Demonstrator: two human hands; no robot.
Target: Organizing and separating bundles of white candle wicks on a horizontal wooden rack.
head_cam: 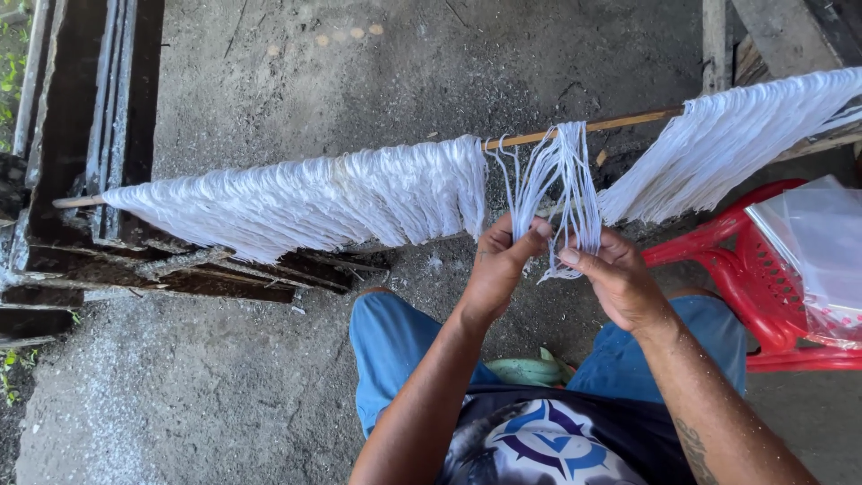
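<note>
Below the thin wooden pole (593,124) that runs across the view, both hands work a small loose bunch of white strands (558,180) hanging from it. That bunch sits in the gap between two much thicker curtains of the same white strands, the left mass (305,202) draped from the pole's left end and the right mass (727,144) spreading toward the upper right corner. The left hand (498,265) is curled around the lower part of the bunch, thumb and fingertips pinching several strands. The right hand (615,274) sits just beside it, fingers closed on the strands at the bunch's right edge, so the two hands nearly touch. Under the forearms lie blue shorts (391,346) over the knees and a green object (530,370) between them. A red plastic chair (736,260) stands at the right, with clear plastic bags (822,251) on it. Dark weathered planks (99,135) rest at the left on the grey concrete floor (224,377).
</note>
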